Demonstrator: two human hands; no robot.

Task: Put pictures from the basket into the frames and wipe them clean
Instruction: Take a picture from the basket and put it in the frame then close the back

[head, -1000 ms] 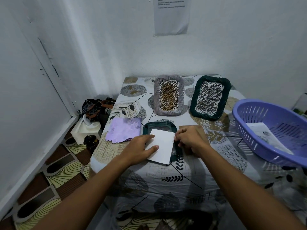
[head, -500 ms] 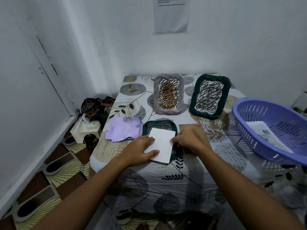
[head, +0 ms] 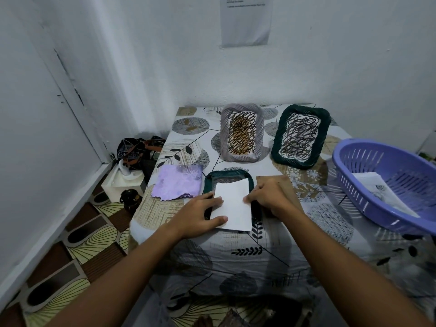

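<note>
Left hand [head: 200, 214]: my fingers lie spread and flat on the left edge of the white picture [head: 233, 205], pressing it down.
Right hand [head: 266, 197]: my fingertips pinch the picture's right edge; the palm rests over a brown board [head: 273, 181].
Picture: blank side up, lying on the dark green frame [head: 227, 175] near the bench's front edge, its near corner overhanging the frame.
Cloth [head: 178, 181]: purple, just left of that frame.
Other frames: a grey frame [head: 241, 132] and a second green frame [head: 299, 135] lie at the back, both covered in scribbles.
Basket [head: 387, 182]: purple, at the right, with more pictures [head: 377, 191] inside.
Bench [head: 236, 251]: covered in a leaf-print sheet.
</note>
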